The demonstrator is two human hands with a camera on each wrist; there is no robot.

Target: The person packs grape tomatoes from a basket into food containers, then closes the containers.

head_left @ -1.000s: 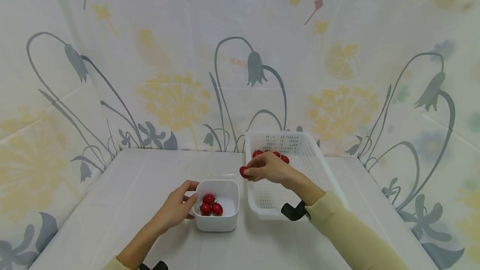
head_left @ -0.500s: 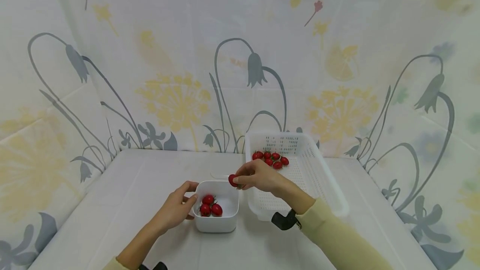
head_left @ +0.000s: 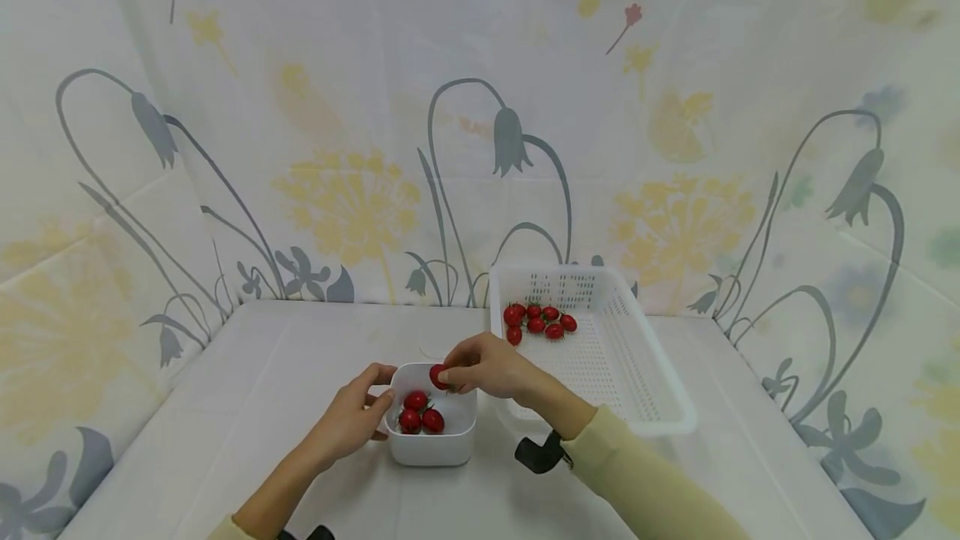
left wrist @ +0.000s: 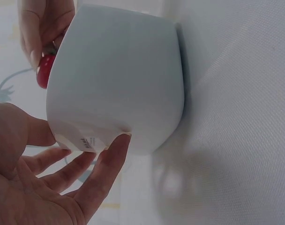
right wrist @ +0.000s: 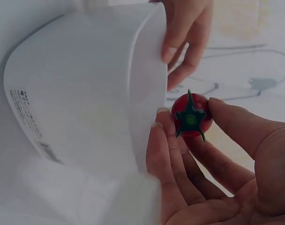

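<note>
Flowered backdrop (head_left: 360, 198): pale folds rise behind the table (head_left: 285, 357), walling off twelve o'clock.
Right hand (head_left: 483, 369): thumb and fingertips pinch a red tomato (right wrist: 191, 117), reaching over from the two o'clock side of the white tub (head_left: 431, 450).
Pinched fruit: just above the tub's opening, near twelve o'clock, green calyx towards the right wrist camera; whether the lower fingers brush the rim, I can't tell.
Left hand (head_left: 352, 419): at nine o'clock, fingers spread and bent round the tub's side, steadying it, by the look of things.
Inside the tub: three tomatoes (head_left: 432, 421) bunch between six and ten o'clock; bare floor shows towards three.
Step in hand: placing this tomato, I judge, with the release not yet made.
Next move: it calls for a short dip towards three o'clock, then an easy loosening, low enough to spare the others a knock.
White basket (head_left: 600, 369): just beside the tub at two to three o'clock, tomatoes (head_left: 554, 331) clustered in its eleven o'clock corner; its raised left wall is the edge to clear.
Elbow room: plain tabletop stretches at six and ten o'clock.
</note>
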